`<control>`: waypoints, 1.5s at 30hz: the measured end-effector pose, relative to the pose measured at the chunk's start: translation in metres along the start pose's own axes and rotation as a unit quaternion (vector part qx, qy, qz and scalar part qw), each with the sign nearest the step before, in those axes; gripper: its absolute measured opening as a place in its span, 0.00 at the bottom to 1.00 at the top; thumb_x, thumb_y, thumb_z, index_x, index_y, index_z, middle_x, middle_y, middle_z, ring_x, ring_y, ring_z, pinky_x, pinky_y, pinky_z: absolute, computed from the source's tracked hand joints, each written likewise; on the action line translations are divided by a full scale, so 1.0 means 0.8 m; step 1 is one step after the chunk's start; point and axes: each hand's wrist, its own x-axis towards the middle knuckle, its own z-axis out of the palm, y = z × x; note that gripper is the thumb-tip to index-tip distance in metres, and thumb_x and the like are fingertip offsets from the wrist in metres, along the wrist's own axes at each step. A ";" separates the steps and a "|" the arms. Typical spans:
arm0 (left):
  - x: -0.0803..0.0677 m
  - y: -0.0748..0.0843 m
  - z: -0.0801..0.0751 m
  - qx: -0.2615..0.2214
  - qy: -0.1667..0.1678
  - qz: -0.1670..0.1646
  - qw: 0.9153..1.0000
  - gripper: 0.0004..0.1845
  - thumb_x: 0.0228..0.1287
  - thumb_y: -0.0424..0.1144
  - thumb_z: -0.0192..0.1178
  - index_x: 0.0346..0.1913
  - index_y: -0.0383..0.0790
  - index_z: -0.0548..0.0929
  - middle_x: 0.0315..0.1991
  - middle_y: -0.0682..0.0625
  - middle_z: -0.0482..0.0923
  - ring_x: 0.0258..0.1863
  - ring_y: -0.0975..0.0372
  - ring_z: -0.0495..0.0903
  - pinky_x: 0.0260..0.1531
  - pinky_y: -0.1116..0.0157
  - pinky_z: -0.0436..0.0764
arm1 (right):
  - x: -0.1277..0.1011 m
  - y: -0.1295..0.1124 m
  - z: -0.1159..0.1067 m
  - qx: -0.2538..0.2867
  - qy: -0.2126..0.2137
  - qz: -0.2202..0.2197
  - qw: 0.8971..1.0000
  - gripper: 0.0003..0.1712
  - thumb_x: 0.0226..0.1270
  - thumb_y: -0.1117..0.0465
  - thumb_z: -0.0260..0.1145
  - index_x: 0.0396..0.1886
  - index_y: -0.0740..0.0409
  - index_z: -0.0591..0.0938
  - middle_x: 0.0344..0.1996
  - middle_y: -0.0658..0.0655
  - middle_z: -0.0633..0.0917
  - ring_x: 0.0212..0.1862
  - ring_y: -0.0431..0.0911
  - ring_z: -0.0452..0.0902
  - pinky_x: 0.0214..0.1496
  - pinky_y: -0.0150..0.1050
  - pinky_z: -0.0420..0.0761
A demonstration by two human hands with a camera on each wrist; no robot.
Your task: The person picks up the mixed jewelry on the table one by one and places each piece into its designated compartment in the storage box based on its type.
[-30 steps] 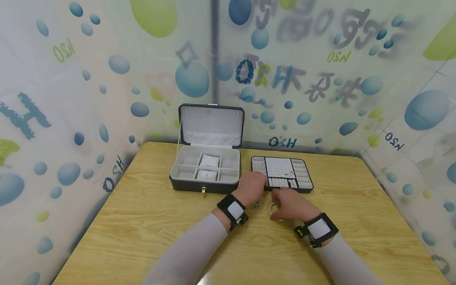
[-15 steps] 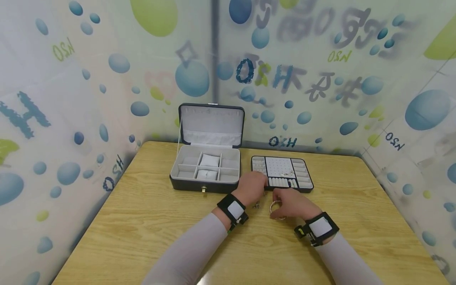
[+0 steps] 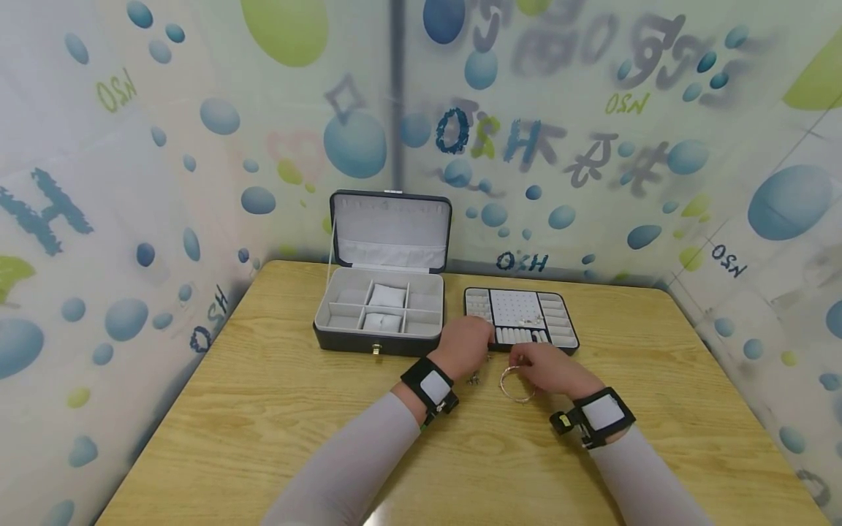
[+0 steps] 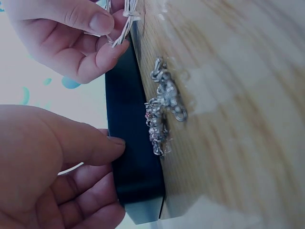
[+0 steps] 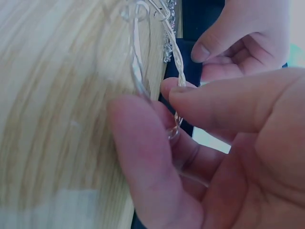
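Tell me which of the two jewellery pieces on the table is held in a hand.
The thin twisted bangle: the right hand pinches it. The silver chain piece lies untouched on the wood beside the black tray, near the left hand.

left hand: fingers curled, thumb out | right hand: fingertips pinched together

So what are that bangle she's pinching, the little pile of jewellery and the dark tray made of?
The bangle, pinched by the right hand, looks like silvery metal: thin, twisted and shiny. The jewellery pile seems to be metal chain links with small sparkling stones, though it is blurred. The tray, touched by the left hand, has a smooth dark outside, perhaps faux leather, and a pale velvety lining.
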 end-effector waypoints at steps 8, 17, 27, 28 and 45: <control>0.000 0.000 0.000 -0.004 -0.002 -0.004 1.000 0.07 0.68 0.36 0.68 0.37 0.54 0.91 0.39 0.58 0.89 0.36 0.65 0.85 0.27 0.64 0.80 | -0.003 0.001 -0.009 0.025 0.004 0.002 1.000 0.05 0.80 0.66 0.60 0.45 0.55 0.83 0.25 0.56 0.81 0.23 0.46 0.79 0.27 0.40 0.82; 0.001 -0.001 0.003 -0.002 -0.006 -0.001 1.000 0.07 0.67 0.36 0.69 0.35 0.54 0.90 0.38 0.58 0.90 0.36 0.66 0.85 0.26 0.64 0.80 | -0.009 0.004 -0.022 0.064 0.025 0.003 0.998 0.08 0.79 0.70 0.57 0.46 0.60 0.81 0.27 0.60 0.80 0.27 0.46 0.79 0.29 0.42 0.86; -0.002 0.001 -0.002 0.002 -0.006 0.011 1.000 0.08 0.70 0.34 0.66 0.38 0.52 0.91 0.40 0.57 0.91 0.39 0.64 0.87 0.31 0.64 0.83 | -0.012 0.006 -0.033 0.059 0.083 0.012 0.995 0.09 0.79 0.69 0.57 0.52 0.63 0.81 0.31 0.63 0.82 0.24 0.45 0.83 0.30 0.40 0.85; -0.003 0.001 -0.004 -0.002 -0.008 0.012 1.000 0.08 0.71 0.34 0.66 0.39 0.52 0.92 0.41 0.57 0.91 0.39 0.64 0.87 0.32 0.64 0.84 | -0.013 0.005 -0.035 0.058 0.090 0.015 0.994 0.10 0.80 0.69 0.56 0.52 0.63 0.81 0.31 0.62 0.82 0.24 0.45 0.83 0.31 0.40 0.86; -0.020 0.023 -0.036 -0.115 0.019 0.007 0.993 0.16 0.74 0.42 0.65 0.60 0.45 0.85 0.54 0.50 0.87 0.45 0.62 0.86 0.43 0.65 0.85 | -0.018 0.000 -0.043 0.068 0.160 0.031 0.984 0.12 0.82 0.65 0.56 0.56 0.65 0.81 0.30 0.58 0.79 0.28 0.45 0.82 0.32 0.40 0.87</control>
